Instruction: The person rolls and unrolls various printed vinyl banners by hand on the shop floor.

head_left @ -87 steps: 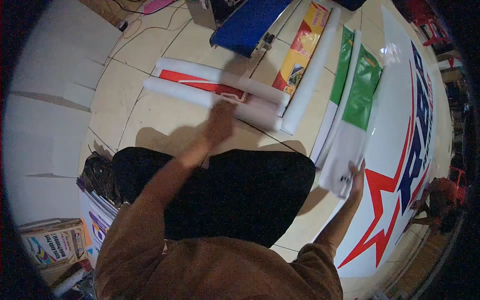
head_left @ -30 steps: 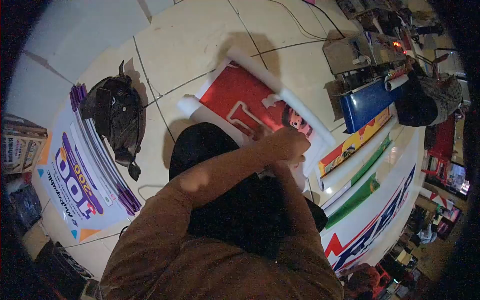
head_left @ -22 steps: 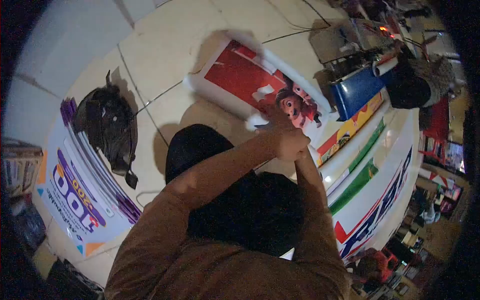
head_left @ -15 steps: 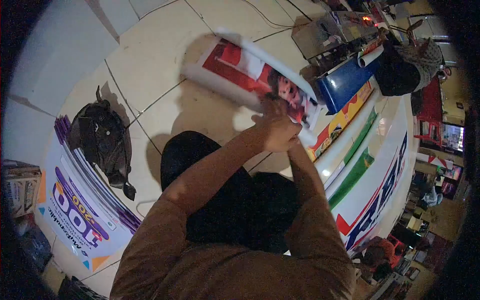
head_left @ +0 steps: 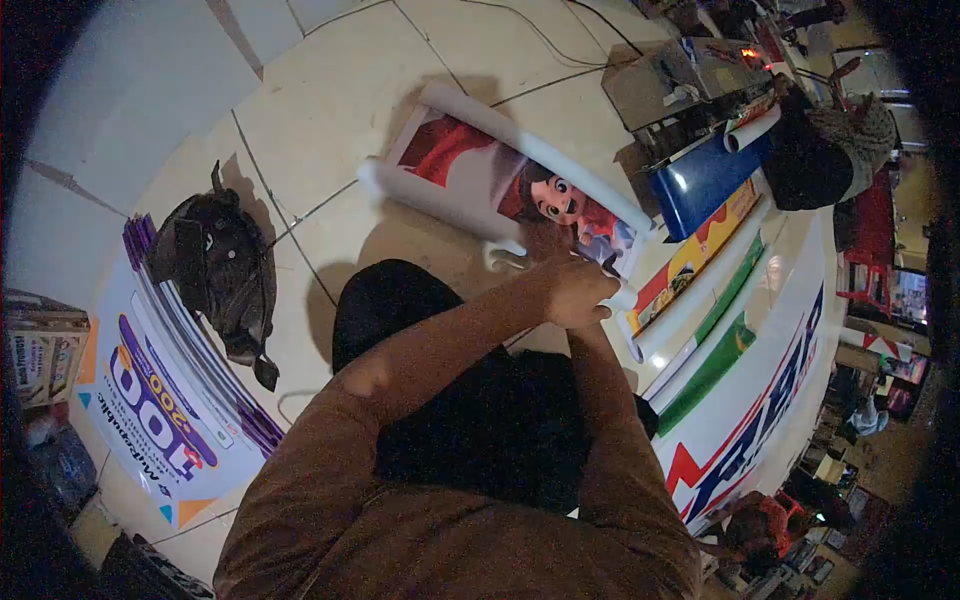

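A printed poster sheet [head_left: 470,165] lies on the tiled floor in front of my knees. Its two long sides curl into white rolls, and a cartoon figure in red shows between them. My left hand [head_left: 580,293] is closed at the near roll, whose white end [head_left: 623,299] sticks out beside the fingers. My right forearm passes up behind the left hand. Part of my right hand [head_left: 545,243] appears in shadow over the print, its fingers mostly hidden and hard to make out.
To the right lie rolled prints [head_left: 725,290], a large lettered banner [head_left: 745,420] and a blue panel [head_left: 685,195] beside a machine [head_left: 690,80]. On the left, a black bag [head_left: 225,265] rests by stacked purple-and-white signs [head_left: 160,400]. A person [head_left: 765,525] is at the lower right.
My hands have shifted slightly down and right along the near roll. The poster's near side has opened a little, showing more of the print. The view has tilted slightly.
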The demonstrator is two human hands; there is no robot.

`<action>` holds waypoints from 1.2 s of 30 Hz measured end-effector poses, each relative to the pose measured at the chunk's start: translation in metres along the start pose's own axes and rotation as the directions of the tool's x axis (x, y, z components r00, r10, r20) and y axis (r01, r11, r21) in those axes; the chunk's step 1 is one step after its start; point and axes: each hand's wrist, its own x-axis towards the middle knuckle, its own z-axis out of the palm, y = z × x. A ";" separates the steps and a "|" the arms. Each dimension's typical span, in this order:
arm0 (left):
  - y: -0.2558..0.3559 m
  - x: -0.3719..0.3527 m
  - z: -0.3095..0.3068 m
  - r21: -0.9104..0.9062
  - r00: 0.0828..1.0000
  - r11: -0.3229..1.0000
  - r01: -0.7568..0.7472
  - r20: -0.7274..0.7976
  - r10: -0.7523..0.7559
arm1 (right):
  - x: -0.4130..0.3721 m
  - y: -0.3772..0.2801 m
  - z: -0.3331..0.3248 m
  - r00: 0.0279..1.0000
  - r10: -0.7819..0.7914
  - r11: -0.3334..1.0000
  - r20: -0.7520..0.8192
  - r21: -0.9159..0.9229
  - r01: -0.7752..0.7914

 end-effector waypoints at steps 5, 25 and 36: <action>-0.014 0.005 0.016 0.018 0.999 0.999 0.035 -0.002 -0.035 | 0.022 -0.028 0.021 0.998 0.057 0.998 0.024 -0.019 -0.056; -0.007 0.000 0.002 -0.053 0.992 0.995 0.089 0.091 -0.084 | 0.020 -0.058 0.078 0.950 0.258 0.965 0.175 -0.098 -0.244; -0.017 0.000 0.010 -0.051 0.997 0.996 0.071 0.038 -0.069 | 0.030 -0.064 0.024 0.970 0.058 0.998 -0.237 0.042 -0.049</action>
